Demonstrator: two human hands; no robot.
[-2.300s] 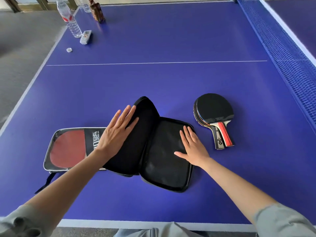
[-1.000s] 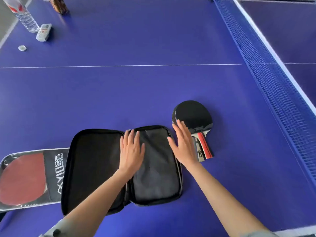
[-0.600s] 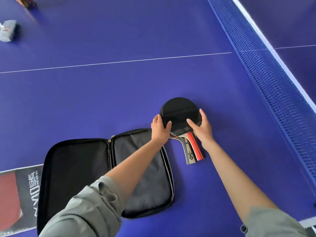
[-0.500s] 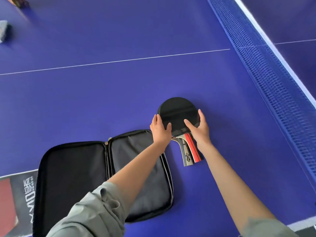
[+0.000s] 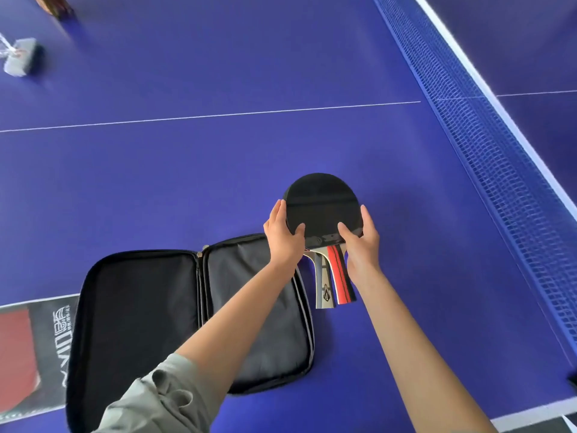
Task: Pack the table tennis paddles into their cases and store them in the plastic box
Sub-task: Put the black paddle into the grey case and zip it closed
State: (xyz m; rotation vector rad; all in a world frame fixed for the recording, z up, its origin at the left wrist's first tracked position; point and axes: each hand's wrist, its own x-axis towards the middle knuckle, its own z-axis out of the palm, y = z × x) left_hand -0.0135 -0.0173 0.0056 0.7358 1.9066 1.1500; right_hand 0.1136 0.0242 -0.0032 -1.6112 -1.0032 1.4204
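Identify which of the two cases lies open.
The black zip case, spread flat beside the stacked paddles. The clear-windowed case at far left already holds a red paddle.

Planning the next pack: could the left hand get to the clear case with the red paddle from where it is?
Probably yes. The left hand grips the stacked paddles, so it must let go first; the clear case lies beyond the open black case, nothing standing between.

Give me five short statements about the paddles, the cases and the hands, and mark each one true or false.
1. The black zip case lies open on the blue table. True.
2. Both hands grip the stacked black-rubber paddles. True: left hand, right hand.
3. The stacked paddles are inside the black case. False: they are beside it, to its right.
4. The clear-windowed case at left is empty. False: a red paddle shows inside.
5. The net runs along the right. True.
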